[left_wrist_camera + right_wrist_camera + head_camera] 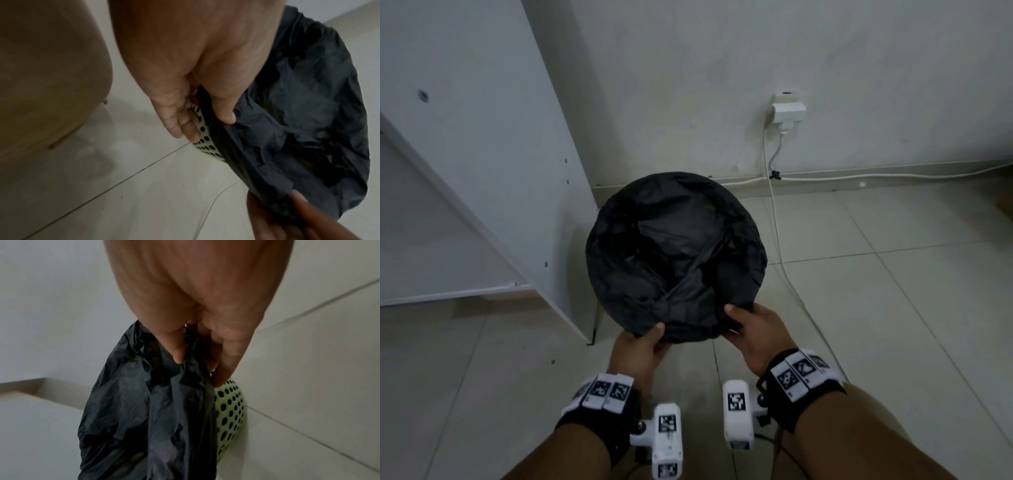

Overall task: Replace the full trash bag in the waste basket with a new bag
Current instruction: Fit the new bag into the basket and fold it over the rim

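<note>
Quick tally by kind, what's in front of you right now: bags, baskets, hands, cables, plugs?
Black bags: 1, over the basket's rim
Perforated baskets: 1
Hands: 2, left hand and right hand, both pinching the bag's near edge
White cables: 2
Wall plugs: 1
Total: 7

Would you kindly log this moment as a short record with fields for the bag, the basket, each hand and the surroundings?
bag: black trash bag, spread over the basket's mouth
basket: pale perforated waste basket, standing on tiled floor
left hand: left hand pinches the bag's near edge
right hand: right hand pinches the same edge
surroundings: white cabinet at left; wall plug with a cable behind
</note>
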### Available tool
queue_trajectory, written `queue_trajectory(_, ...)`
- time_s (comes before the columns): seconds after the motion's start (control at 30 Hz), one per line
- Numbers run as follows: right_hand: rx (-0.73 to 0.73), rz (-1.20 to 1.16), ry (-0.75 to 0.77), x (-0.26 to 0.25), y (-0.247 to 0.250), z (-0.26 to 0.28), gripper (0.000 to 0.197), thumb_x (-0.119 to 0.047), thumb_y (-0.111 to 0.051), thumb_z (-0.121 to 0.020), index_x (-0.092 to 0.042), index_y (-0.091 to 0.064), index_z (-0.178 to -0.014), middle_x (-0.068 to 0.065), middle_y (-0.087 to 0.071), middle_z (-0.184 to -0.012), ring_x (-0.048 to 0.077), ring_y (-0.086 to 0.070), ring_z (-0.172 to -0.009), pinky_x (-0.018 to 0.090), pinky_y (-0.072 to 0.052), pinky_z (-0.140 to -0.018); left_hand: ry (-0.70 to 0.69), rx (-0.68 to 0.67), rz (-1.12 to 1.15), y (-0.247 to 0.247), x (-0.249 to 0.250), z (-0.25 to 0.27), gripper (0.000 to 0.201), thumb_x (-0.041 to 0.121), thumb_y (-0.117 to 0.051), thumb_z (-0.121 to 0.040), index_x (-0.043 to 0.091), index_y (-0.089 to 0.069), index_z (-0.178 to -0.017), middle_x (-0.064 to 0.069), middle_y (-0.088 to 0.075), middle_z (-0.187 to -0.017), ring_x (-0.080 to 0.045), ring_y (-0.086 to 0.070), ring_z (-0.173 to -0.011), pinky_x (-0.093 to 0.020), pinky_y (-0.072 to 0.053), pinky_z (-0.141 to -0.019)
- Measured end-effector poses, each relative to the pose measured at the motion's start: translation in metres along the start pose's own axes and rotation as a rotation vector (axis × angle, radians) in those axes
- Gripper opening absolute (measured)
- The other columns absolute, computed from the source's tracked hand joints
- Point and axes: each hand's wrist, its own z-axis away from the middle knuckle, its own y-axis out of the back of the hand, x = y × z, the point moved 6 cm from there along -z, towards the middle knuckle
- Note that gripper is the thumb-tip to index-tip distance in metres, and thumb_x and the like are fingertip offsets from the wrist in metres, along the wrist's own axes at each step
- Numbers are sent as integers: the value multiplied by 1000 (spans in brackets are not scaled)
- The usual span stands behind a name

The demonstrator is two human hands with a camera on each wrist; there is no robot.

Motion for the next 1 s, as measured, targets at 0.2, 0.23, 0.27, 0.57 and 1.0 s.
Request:
queue_trajectory(0.2, 34, 466, 205, -20, 26, 0, 14, -11, -64, -92, -6, -64, -104, 21, -68, -108, 34, -68, -93, 46, -60, -77, 205, -30, -213, -2, -46, 20, 17, 16, -69, -92, 0, -64, -95, -22, -63, -97, -35, -65, -94, -26, -60, -66)
queue_trajectory(0.23, 50, 560, 240, -28, 28, -2, 15, -19, -66, -89, -10, -64, -101, 19, -69, -105, 34, -68, -92, 51, -59, -79, 224, -75, -302, -2, -46, 22, 25, 23, -73, -89, 0, -65, -96, -20, -63, -95, -34, -66, -91, -29, -60, -70)
queue_trajectory(0.27, 72, 674, 283, -37, 32, -5, 21, -30, -67, -85, -14, -63, -98, 15, -69, -102, 34, -68, -90, 55, -59, -79, 245, -118, -428, -1, -44, 26, 33, 33, -76, -85, 4, -66, -98, -18, -65, -95, -34, -68, -91, -34, -59, -76)
queue_trajectory(0.57, -51, 1478, 512, -140, 6, -5, 21, -20, -63, -92, -1, -59, -99, 16, -63, -97, 31, -58, -89, 31, -38, -70, -603, 254, -910, 38, 90, 20, 99, 68, -77, -67, 11, -47, -141, -7, -53, -141, -23, -49, -129, -45, -40, -111)
queue_trajectory(1.0, 152, 1429, 897, -170, -61, 10, 38, -37, -74, -82, -14, -64, -111, 7, -64, -106, 23, -59, -100, 26, -40, -83, -794, -35, -1059, 7, 106, 21, 31, 15, -44, -102, 14, -53, -132, -7, -60, -122, -21, -55, -112, -30, -41, -90)
